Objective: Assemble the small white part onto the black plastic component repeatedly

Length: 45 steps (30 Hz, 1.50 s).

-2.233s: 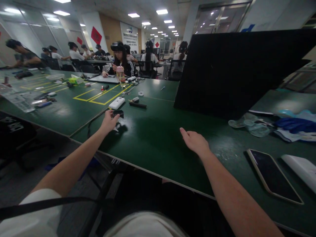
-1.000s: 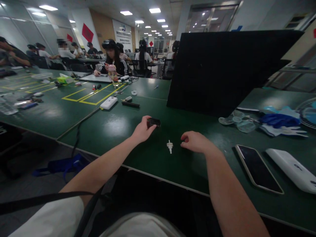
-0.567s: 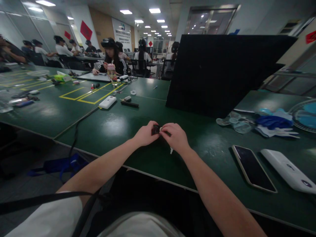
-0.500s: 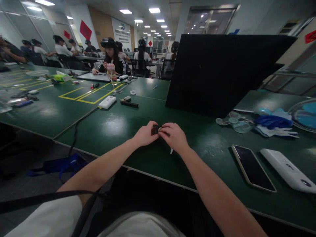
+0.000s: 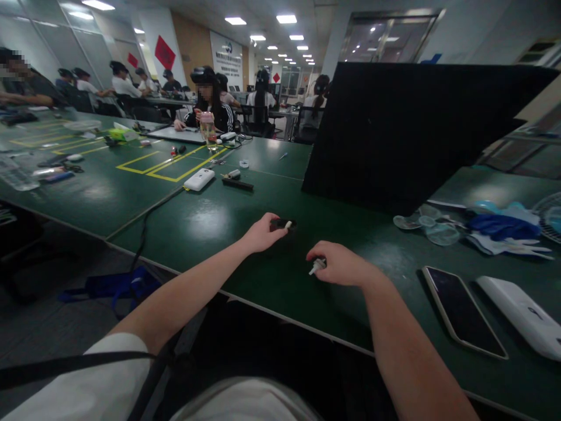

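Note:
My left hand [image 5: 262, 234] pinches a small black device [image 5: 281, 224] just above the dark green table [image 5: 228, 234]. A tiny pale piece shows at the device's right end. My right hand [image 5: 339, 264] rests on the table a little to the right and nearer to me. Its fingers are curled around a small white plastic part [image 5: 316, 267], which sticks out on the left side of the hand. The two hands are apart.
A big black board [image 5: 407, 128] leans at the back right. A dark phone [image 5: 462, 310] and a white case [image 5: 521, 316] lie to the right, with blue gloves [image 5: 499, 225] and clear lids [image 5: 432, 228] behind. A white box [image 5: 199, 179] and a black bar [image 5: 236, 184] lie farther left. Other people sit at far tables.
Half a second ago both hands were together on the black device. Now my right hand has drawn back toward me and closed on the white part; my left keeps the device.

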Available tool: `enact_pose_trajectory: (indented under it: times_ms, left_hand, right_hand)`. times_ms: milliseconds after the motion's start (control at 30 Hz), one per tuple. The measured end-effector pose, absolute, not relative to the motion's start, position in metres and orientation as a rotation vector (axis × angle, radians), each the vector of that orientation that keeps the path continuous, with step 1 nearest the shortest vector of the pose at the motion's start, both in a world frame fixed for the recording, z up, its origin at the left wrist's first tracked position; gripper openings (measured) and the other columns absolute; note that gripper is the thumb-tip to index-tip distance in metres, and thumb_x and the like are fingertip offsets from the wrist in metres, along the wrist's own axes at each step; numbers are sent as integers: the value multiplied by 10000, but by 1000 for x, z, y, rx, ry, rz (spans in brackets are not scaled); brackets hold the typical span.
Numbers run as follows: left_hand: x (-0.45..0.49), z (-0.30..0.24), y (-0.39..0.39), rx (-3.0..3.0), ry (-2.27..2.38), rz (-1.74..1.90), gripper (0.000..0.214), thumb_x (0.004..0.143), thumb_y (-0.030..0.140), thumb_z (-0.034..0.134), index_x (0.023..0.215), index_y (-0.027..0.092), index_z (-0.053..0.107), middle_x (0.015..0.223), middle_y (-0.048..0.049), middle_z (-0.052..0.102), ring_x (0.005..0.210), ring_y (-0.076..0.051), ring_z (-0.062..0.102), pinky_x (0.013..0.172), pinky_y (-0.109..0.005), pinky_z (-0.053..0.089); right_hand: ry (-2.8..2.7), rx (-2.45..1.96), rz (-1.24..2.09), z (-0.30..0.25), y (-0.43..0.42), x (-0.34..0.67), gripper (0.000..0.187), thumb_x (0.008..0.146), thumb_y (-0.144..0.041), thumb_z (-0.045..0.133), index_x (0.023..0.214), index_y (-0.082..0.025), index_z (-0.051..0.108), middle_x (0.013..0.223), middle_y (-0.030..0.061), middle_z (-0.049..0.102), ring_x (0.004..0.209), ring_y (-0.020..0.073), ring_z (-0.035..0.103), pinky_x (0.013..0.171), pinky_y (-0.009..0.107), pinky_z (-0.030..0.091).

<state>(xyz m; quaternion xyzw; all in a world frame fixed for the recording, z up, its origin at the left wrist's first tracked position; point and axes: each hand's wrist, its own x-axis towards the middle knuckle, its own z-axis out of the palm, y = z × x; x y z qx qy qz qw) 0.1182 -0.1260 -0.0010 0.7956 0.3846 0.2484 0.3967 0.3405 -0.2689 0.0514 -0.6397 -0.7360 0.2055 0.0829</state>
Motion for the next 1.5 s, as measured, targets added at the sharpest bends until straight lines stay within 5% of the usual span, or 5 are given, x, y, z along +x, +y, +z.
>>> enact_pose_trajectory:
  times_ms: [400, 667, 933, 1500]
  left_hand:
    - [118, 2, -134, 2187, 909, 551, 501, 845, 442, 663, 1268, 221, 511, 1039, -64, 719, 914, -223, 692, 811, -367, 532]
    - [117, 8, -142, 2267, 771, 524, 493, 796, 453, 712, 1192, 215, 539, 995, -49, 737, 858, -209, 702, 771, -350, 531]
    - [117, 11, -142, 2250, 812, 520, 468, 792, 434, 716, 1160, 203, 543, 938, -43, 732, 821, -206, 693, 742, -344, 519]
    - [118, 15, -145, 2320, 771, 512, 449, 779, 423, 722, 1137, 217, 547, 965, -41, 741, 853, -218, 701, 828, -375, 502]
  right_hand:
    - [-1756, -1804, 118, 43, -256, 335, 164, 834, -332, 650, 921, -229, 743, 1052, 76, 666, 893, 222, 622, 746, 374, 503]
    - [-1591, -1596, 302, 34, -253, 312, 202, 895, -397, 626, 986, -236, 706, 949, 36, 711, 812, 193, 644, 704, 351, 518]
    - [-1809, -1697, 139, 33, -254, 315, 198, 918, -376, 592, 990, -223, 695, 993, 66, 701, 881, 219, 632, 718, 363, 495]
    - [-1849, -1718, 72, 38, -259, 315, 243, 926, -398, 564, 945, -202, 706, 842, 53, 679, 652, 160, 567, 594, 301, 424]
